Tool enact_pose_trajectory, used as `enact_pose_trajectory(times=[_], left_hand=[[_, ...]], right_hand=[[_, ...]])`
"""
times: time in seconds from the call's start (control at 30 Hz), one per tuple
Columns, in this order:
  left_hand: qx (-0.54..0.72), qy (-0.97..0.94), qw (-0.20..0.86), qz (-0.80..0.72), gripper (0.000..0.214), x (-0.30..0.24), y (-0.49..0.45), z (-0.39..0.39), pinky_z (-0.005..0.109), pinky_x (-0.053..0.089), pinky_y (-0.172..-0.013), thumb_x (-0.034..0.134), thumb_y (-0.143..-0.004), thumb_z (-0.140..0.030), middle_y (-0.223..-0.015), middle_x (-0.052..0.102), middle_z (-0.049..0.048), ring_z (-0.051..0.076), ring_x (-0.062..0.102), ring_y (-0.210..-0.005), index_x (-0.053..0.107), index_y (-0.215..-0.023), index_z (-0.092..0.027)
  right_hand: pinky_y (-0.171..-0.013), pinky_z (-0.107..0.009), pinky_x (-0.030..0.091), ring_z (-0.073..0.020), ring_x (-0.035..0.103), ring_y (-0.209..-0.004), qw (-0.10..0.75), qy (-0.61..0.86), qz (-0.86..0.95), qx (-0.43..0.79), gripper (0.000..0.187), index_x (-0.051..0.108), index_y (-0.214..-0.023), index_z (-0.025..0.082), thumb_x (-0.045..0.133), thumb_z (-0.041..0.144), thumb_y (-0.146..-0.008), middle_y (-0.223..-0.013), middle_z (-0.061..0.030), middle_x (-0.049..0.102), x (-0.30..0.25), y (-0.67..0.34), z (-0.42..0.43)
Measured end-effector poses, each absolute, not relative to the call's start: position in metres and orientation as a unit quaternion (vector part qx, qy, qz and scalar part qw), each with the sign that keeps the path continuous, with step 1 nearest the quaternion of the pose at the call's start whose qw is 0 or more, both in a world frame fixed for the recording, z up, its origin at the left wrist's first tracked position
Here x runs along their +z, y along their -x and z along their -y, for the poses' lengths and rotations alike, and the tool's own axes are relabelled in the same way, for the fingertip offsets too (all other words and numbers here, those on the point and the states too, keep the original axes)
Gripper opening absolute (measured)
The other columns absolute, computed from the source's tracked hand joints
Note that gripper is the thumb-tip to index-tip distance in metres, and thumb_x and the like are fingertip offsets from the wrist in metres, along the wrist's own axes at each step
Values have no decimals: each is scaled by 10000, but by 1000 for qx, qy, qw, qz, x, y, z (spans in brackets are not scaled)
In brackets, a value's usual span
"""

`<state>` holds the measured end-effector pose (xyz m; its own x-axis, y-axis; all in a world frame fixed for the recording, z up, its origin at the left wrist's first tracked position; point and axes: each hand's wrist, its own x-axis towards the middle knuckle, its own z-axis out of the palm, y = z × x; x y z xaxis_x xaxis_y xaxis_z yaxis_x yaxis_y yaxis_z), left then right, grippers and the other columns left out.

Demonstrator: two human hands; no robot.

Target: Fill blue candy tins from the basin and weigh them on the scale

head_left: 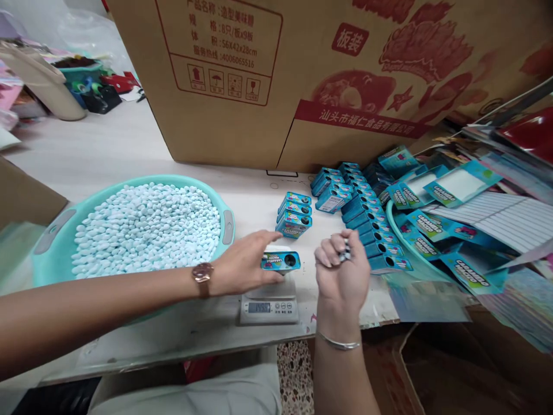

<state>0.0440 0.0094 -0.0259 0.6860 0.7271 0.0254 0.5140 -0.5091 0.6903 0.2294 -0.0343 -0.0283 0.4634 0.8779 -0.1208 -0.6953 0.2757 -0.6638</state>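
Note:
My left hand (244,262), with a brown watch on the wrist, grips a small blue candy box (280,261) between thumb and fingers. This box is at a white digital scale (270,310) with lit digits on its display. To the right, my right hand (343,265) is closed in a fist, palm side up. A small black-and-white patterned bit shows between its fingers; I cannot make out what it is. Just behind the scale stand three blue boxes (294,222) in a row. A turquoise basin (222,202) full of pale blue candies lies left of the scale.
Rows of blue boxes (367,222) stand at the right. Beside them, a turquoise tub (393,222) is heaped with flat and folded cartons (462,181). A large cardboard box (233,132) blocks the back. A beige bottle (56,86) and clutter occupy the far left.

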Motion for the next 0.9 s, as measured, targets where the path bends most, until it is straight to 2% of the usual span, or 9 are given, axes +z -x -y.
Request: enact_pose_trajectory(times=[0.13, 0.3, 0.43, 0.6, 0.7, 0.9], left_hand=[[166, -840, 334, -394, 686, -7, -1, -13, 426, 474, -974, 659, -771, -503, -1362, 514, 110, 258, 520, -1203, 434, -1344, -202], [144, -831, 309, -439, 478, 2, 35, -9, 389, 488, -936, 596, -839, -471, -1277, 573, 43, 227, 549, -1135, 510, -1263, -268], [127, -868, 240, -415, 375, 3, 32, -6, 378, 473, -899, 557, -872, -432, -1163, 604, 42, 223, 559, -1066, 555, -1208, -264], [127, -920, 164, -334, 303, 2, 10, -9, 349, 461, -838, 483, -923, -336, -1066, 606, 71, 207, 560, -977, 592, -1183, -225], [122, -947, 103, -278, 253, 5, -6, -13, 376, 435, -850, 457, -934, -292, -973, 625, 58, 204, 554, -918, 639, -1098, -228], [74, -967, -6, -244, 281, 3, -38, -14, 479, 334, -990, 425, -941, -255, -791, 626, 30, 197, 547, -835, 673, -815, -208]], right_hand=[[-382, -167, 259, -44, 277, -407, 808, 281, 56, 515, 88, 499, -787, 177, 533, 190, -867, -566, 94, 353, -52, -272, 68], [-390, -176, 288, -54, 303, -414, 807, 282, -51, 516, 82, 490, -788, 176, 515, 133, -853, -566, 86, 363, -102, -290, 107], [-388, -180, 283, -56, 307, -414, 805, 280, -91, 515, 90, 490, -788, 175, 487, 117, -857, -568, 81, 365, -118, -293, 116], [-384, -183, 275, -57, 304, -416, 808, 266, -88, 518, 127, 497, -786, 172, 438, 130, -891, -571, 75, 360, -111, -296, 108], [-383, -177, 270, -54, 298, -415, 806, 250, -90, 529, 132, 499, -790, 171, 434, 143, -902, -578, 75, 362, -109, -292, 103], [-377, -172, 261, -51, 297, -410, 798, 229, -106, 546, 142, 497, -780, 171, 435, 149, -906, -578, 77, 362, -111, -282, 98]])
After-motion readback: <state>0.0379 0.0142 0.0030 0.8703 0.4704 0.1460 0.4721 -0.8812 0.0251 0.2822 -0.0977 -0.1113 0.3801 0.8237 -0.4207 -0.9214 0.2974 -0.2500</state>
